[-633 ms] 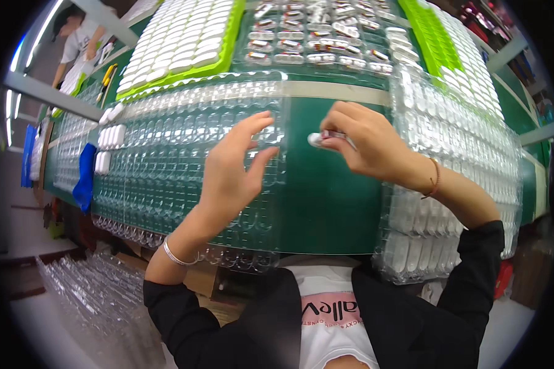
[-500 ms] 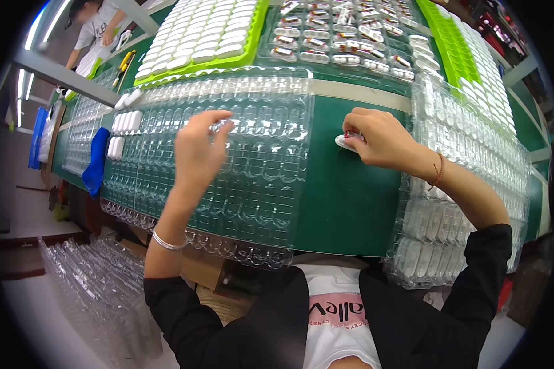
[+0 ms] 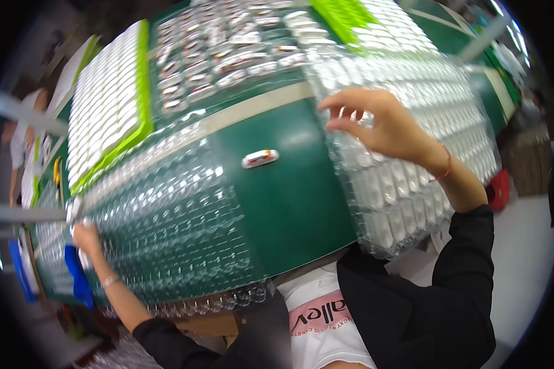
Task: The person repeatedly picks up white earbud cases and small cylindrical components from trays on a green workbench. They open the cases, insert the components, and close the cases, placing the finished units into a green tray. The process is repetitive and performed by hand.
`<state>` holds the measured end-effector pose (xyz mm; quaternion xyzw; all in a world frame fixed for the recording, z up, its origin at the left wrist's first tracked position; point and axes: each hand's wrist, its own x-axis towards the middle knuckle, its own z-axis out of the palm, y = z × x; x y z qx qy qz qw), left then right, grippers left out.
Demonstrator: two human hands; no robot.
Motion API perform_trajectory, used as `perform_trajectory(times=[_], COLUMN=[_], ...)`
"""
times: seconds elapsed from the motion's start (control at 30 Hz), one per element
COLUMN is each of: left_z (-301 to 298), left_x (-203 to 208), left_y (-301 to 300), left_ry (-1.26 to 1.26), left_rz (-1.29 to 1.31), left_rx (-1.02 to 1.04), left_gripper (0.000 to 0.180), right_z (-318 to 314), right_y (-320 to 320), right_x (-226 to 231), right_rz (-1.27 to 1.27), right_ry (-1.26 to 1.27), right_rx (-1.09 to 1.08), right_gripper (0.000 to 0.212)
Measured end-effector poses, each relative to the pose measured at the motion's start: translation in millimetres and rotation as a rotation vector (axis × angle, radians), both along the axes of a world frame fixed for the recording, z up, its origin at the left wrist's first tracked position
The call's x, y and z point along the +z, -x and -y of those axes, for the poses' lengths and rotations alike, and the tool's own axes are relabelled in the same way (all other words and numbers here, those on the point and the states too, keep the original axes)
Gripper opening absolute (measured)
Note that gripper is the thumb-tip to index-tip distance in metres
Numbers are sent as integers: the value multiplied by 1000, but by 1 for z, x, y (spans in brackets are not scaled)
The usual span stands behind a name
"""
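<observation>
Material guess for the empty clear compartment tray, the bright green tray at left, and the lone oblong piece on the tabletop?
Clear compartment tray: likely thin molded plastic, glossy; green shows through and ridges glint.
Bright green tray: probably opaque plastic; evenly colored rim.
Lone oblong piece: white ends look smooth, perhaps plastic; the colored middle is too small to tell.

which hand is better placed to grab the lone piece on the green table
The right hand, likely: open, nearer the lone piece; the left hand is far left, by white pieces.
</observation>
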<state>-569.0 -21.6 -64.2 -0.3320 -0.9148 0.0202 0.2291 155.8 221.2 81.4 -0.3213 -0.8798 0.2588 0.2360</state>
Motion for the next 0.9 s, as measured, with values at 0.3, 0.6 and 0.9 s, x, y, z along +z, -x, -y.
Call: perform_trajectory(times=[0.3, 0.6, 0.9], left_z=[-17, -121, -139], left_x=[42, 133, 138], left_y=[-28, -425, -510], left_ry=[5, -411, -318], left_rz=[-385, 189, 453], left_rx=[-187, -1141, -1449], left_gripper=[42, 32, 36], right_z=[10, 74, 113], right_y=[-254, -316, -309], right_x=[21, 6, -35], right_rz=[73, 471, 533], right_ry=[139, 26, -69], right_rx=[-823, -1004, -1034], right_gripper=[41, 23, 15])
